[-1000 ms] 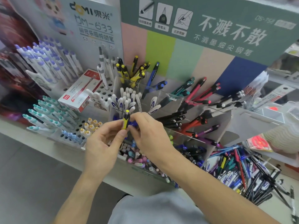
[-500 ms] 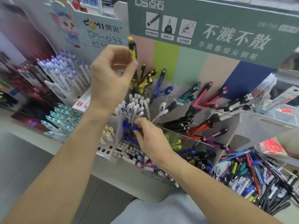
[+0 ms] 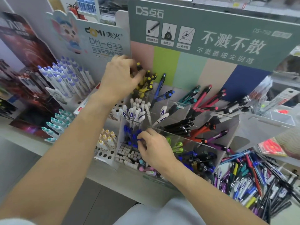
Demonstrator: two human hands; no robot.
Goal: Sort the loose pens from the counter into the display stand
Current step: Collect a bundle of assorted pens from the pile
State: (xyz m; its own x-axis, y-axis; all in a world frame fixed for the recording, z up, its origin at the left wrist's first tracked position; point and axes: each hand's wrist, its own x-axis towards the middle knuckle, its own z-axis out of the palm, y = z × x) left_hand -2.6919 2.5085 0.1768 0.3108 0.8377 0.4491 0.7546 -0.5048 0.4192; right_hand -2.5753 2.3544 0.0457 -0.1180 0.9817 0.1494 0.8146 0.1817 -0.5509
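My left hand reaches to the top left compartment of the clear display stand and pinches a yellow-and-black pen among the other yellow-and-black pens. Lower down, my right hand pinches a blue pen at the compartment of blue pens. A heap of loose pens of mixed colours lies on the counter at the right.
The stand's other compartments hold white, black, red, teal and purple pens. A white peg rack with purple, teal and yellow-capped pens stands to the left. The green sign board rises behind. Another person's sleeve shows at the right edge.
My left hand has carried the yellow-and-black pen from in front of me up and then down into the top left compartment. My right hand has moved a little lower with the blue pen.
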